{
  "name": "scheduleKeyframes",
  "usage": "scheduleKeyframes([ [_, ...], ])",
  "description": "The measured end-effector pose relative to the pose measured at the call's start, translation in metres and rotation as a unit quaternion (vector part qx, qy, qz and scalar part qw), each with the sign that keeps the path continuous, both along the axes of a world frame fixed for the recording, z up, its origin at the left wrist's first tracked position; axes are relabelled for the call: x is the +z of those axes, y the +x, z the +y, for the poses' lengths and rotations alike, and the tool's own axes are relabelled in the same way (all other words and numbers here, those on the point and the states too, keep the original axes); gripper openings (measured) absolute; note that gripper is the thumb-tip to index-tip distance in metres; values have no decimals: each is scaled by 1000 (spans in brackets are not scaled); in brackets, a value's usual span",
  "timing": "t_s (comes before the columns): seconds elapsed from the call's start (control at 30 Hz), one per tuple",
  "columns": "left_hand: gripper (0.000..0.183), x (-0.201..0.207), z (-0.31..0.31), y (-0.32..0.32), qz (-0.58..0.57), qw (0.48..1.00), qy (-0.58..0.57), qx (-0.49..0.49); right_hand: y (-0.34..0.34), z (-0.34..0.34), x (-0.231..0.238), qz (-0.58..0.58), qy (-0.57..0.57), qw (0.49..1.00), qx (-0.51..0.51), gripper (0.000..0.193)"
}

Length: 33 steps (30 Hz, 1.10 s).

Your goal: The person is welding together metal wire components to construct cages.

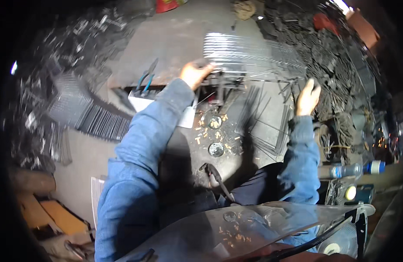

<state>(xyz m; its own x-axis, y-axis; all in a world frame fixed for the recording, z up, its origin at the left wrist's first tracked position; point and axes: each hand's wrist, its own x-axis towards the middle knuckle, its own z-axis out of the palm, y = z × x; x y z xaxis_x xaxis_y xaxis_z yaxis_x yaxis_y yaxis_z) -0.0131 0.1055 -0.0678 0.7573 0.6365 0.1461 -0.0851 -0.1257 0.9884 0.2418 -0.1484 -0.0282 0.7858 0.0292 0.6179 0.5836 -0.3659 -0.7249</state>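
The left hand [193,74] is seen at the near left edge of a wire grid [249,54], a flat piece made of many thin parallel metal wires. The fingers are closed on that edge, so the grid is grasped by this hand. The grid is held above a small metal stand [221,85] on the floor, and it looks blurred. Whether the grid is resting on the stand cannot be told.

The right hand [308,97] is raised at the right side, just below the right end of the grid. Its fingers are loosely curled, and it cannot be told if a wire is gripped by them or if the hand is released. Loose thin wires [264,120] are spread on the floor between the two hands and toward the right knee.

Both arms are covered by blue sleeves [140,144]. A pair of pliers with blue handles [145,81] is placed on a white box [142,104] just beside the left forearm. Two small round tins [216,149] are lying on the floor near the person's knees, with short pale bits scattered around them. A stack of finished grids [103,122] is laid on the floor at the left. A plastic bottle [356,169] is lying at the right, and a heap of dark metal scrap [336,56] is seen behind the right hand.
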Motion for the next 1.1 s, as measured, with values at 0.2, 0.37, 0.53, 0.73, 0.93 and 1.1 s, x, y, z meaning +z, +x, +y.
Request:
scheduleKeyframes([
  [0.2, 36, -32, -27, -179, 50, 968, -163, -184, -136, 18, -64, 128, -254, 884, 371, 60],
  [0.37, 28, -130, -51, -467, 123, 899, -415, 64, -110, 23, -84, 146, -245, 916, 283, 42],
  [0.53, 64, -291, -178, -621, 532, 765, -145, 332, -70, 4, -100, 186, -235, 927, 225, 52],
  [0.73, 66, -428, -189, -593, 662, 706, 75, 239, -25, -17, -108, 191, -213, 936, 207, 48],
  [0.93, 64, -469, -141, -558, 786, 599, 104, 112, -7, -31, -109, 149, -252, 947, 135, 63],
  [1.1, 74, -461, -152, -581, 734, 655, -116, 137, -12, -31, -107, 111, -276, 949, 106, 66],
])
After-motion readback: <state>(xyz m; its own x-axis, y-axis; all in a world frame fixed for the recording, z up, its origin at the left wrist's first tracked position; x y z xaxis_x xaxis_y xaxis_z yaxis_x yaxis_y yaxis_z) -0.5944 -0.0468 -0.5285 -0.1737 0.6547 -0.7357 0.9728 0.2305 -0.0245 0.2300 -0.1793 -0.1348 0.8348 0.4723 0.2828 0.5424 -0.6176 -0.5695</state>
